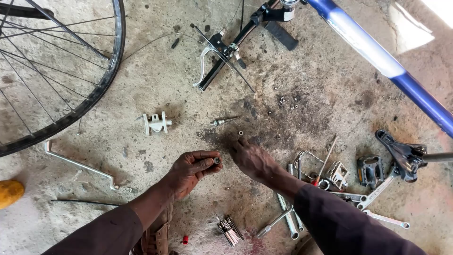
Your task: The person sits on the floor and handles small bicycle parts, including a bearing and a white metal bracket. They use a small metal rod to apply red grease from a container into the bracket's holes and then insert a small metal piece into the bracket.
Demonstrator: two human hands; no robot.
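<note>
- Left hand point(191, 167): pinches a small ring-shaped nut point(217, 160) at its fingertips, bore facing 3 o'clock.
- Right hand point(252, 158): nearer, just at 3 o'clock of the nut, fingers curled down on oily floor point(302, 94); grip cannot be told.
- Nut: short, dark, greasy metal.
- Loose nut point(240, 133): at 1 o'clock.

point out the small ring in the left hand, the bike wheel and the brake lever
small ring point(217, 160), head view, on its round end at the left fingertips
bike wheel point(101, 87), head view, on the black tyre
brake lever point(204, 63), head view, on the silver blade
</note>
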